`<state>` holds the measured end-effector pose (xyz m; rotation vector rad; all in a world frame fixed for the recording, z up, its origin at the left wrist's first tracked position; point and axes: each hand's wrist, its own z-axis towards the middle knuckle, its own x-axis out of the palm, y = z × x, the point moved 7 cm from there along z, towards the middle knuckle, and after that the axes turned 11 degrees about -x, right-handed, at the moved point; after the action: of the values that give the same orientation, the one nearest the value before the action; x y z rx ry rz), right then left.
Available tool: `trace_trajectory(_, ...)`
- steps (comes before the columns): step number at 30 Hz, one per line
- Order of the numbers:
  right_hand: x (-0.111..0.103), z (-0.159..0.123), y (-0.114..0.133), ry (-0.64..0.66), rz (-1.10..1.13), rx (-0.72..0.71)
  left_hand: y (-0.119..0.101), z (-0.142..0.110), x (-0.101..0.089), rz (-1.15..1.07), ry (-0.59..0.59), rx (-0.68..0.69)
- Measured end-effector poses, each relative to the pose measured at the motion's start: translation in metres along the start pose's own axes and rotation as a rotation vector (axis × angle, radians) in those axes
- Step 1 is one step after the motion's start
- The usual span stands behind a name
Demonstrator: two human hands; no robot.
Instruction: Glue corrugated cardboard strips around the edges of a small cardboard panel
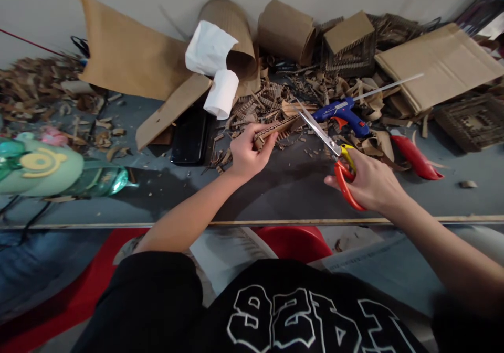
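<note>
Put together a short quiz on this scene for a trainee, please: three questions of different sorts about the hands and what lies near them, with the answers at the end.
1. Multiple choice. What does the right hand hold?
A) the black phone
B) the scissors
C) the roll of white paper

2. True or false. A long pale rod sticks out of the blue glue gun.

3. Fill in the blank. The left hand grips a narrow piece of corrugated ____.

Key: 1. B; 2. True; 3. cardboard
</note>
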<state>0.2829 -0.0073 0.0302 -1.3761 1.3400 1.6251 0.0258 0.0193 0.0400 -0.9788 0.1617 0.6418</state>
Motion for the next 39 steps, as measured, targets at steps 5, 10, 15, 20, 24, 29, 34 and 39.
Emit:
trace_trajectory(5,0.006,-0.001,-0.003,0.061,-0.106,0.063,0.006,-0.002,0.005,0.132,0.054,-0.099)
trace_trajectory(10,0.008,-0.003,-0.004,0.075,-0.121,0.055,0.008,-0.002,0.006,0.096,0.094,-0.153)
trace_trajectory(15,0.009,-0.002,0.001,0.091,-0.140,0.030,0.011,-0.002,0.009,0.129,0.117,-0.164)
trace_trajectory(20,0.007,-0.004,0.002,0.059,-0.133,0.030,0.007,-0.002,0.010,0.120,0.111,-0.082)
trace_trajectory(24,0.004,-0.005,0.002,0.019,-0.149,0.033,0.007,-0.002,0.010,0.118,0.104,-0.056)
trace_trajectory(29,0.006,-0.005,0.003,0.075,-0.148,0.056,0.006,-0.001,0.009,0.137,0.091,-0.033)
trace_trajectory(34,0.002,-0.006,0.003,0.012,-0.158,0.095,0.001,-0.003,0.008,0.129,0.083,0.025)
trace_trajectory(39,0.001,-0.007,0.003,-0.018,-0.181,0.078,0.009,-0.003,0.008,0.142,0.086,-0.075)
